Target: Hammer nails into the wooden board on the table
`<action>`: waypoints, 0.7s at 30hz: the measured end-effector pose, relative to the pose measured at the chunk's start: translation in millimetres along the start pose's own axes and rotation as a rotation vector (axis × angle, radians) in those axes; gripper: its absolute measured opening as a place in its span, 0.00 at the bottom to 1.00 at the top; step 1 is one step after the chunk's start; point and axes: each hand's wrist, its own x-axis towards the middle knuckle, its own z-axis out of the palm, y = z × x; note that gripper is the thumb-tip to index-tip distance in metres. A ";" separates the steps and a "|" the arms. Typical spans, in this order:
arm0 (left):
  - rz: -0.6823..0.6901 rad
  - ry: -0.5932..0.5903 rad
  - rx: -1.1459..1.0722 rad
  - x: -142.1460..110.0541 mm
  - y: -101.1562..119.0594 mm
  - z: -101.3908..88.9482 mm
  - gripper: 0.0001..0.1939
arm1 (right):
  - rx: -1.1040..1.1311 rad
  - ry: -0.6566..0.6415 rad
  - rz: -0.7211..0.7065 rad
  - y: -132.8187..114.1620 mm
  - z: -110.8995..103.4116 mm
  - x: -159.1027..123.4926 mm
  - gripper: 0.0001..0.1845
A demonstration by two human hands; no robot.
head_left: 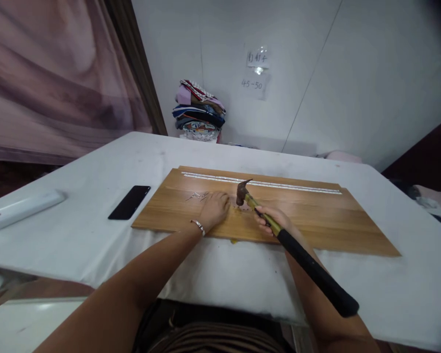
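My right hand point(274, 219) is wrapped around the yellow neck of a claw hammer point(314, 269). The hammer's rusty head is over the wooden board point(327, 218), and its black grip slants back toward me. My left hand point(215, 208), with a bracelet point(198, 226) at the wrist, rests on the board just left of the hammer head. Its fingers are curled together; what they hold, if anything, is too small to make out. Several loose nails point(196, 196) lie beside that hand. Small dark marks or nail heads dot the wood under the hammer.
Two white strips point(260, 183) run along the board's far side. Left of it lies a black phone point(130, 202) on the white-covered table point(95, 196), with a white oblong object point(25, 210) farther left. Folded fabrics point(199, 113) are stacked against the wall.
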 end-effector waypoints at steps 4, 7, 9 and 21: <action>-0.015 -0.003 -0.002 1.2 0.0 1.2 0.11 | 0.017 0.006 -0.040 10.3 -2.2 -1.7 0.23; -0.023 0.006 -0.016 1.8 -0.5 3.7 0.12 | 0.029 -0.011 -0.045 14.4 -0.9 -4.8 0.26; -0.028 0.011 -0.026 1.8 -0.5 4.2 0.12 | 0.040 -0.026 -0.060 15.9 0.2 -4.5 0.27; -0.027 0.011 -0.065 1.7 -1.9 4.2 0.12 | 0.006 -0.001 -0.050 24.8 -3.1 3.9 0.23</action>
